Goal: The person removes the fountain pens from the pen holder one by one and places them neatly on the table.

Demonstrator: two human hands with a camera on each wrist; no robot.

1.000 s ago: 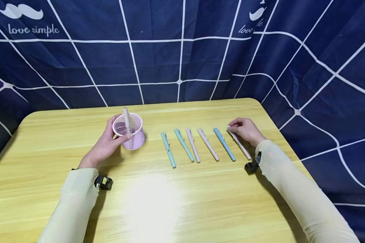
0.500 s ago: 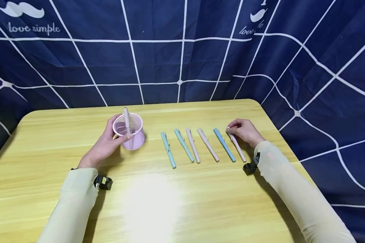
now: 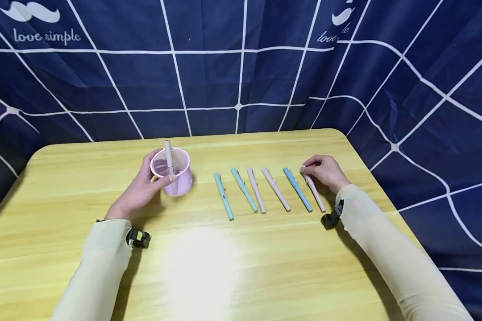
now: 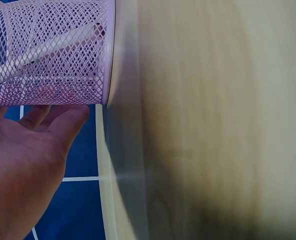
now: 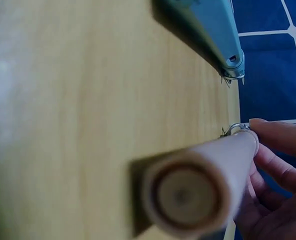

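Observation:
My left hand [image 3: 138,191] grips a pink mesh pen cup [image 3: 185,183], thumb on its near rim and fingers round the far side. Inside the cup, one pale pink pen [image 3: 168,154] leans upright, its top above the rim. In the left wrist view the pen [image 4: 53,47] shows through the mesh. On the right, my right hand [image 3: 324,173] pinches the far, clip end of a pink pen [image 3: 315,195] at the end of a row. That pen's blunt near end [image 5: 185,197] faces the right wrist camera. A blue pen [image 3: 298,190] lies just left of it.
Left of the blue pen lie two pink pens, one [image 3: 276,189] beside the other [image 3: 256,191], then two teal pens, one [image 3: 245,191] beside the other [image 3: 223,196]. The wooden table [image 3: 265,267] meets a dark blue gridded curtain [image 3: 209,80] behind and at the right.
The pink pen's near end has swung left toward the blue pen, so it lies more in line with the row. My left hand stays on the cup.

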